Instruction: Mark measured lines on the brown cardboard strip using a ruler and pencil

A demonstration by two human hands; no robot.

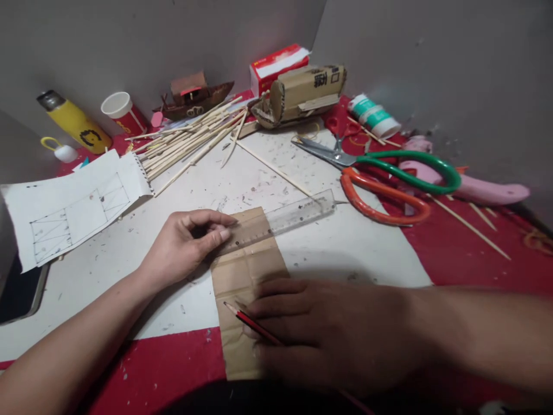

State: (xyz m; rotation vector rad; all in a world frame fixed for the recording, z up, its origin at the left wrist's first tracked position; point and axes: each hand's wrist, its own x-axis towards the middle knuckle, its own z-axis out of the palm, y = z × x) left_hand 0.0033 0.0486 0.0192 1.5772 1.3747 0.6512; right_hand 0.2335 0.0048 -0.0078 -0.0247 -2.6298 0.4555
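A clear ruler [294, 218] lies slanted across the upper part of a creased brown cardboard piece [246, 276]. The thumb and forefinger of my left hand [185, 245] are closed on the ruler's left end. Over the lower right of the cardboard lies my right hand [328, 328], palm down, with a red and black pencil [254, 326] held among its fingers. The pencil tip points up and left over the cardboard. Part of the pencil is hidden under the hand.
Scissors [389, 173] with green and orange handles lie at the right. Wooden sticks [194, 138], a cardboard model [306, 95], a boat model [194, 98] and a yellow bottle [78, 124] stand behind. A paper drawing [82, 210] overlaps a phone [23, 291] at the left.
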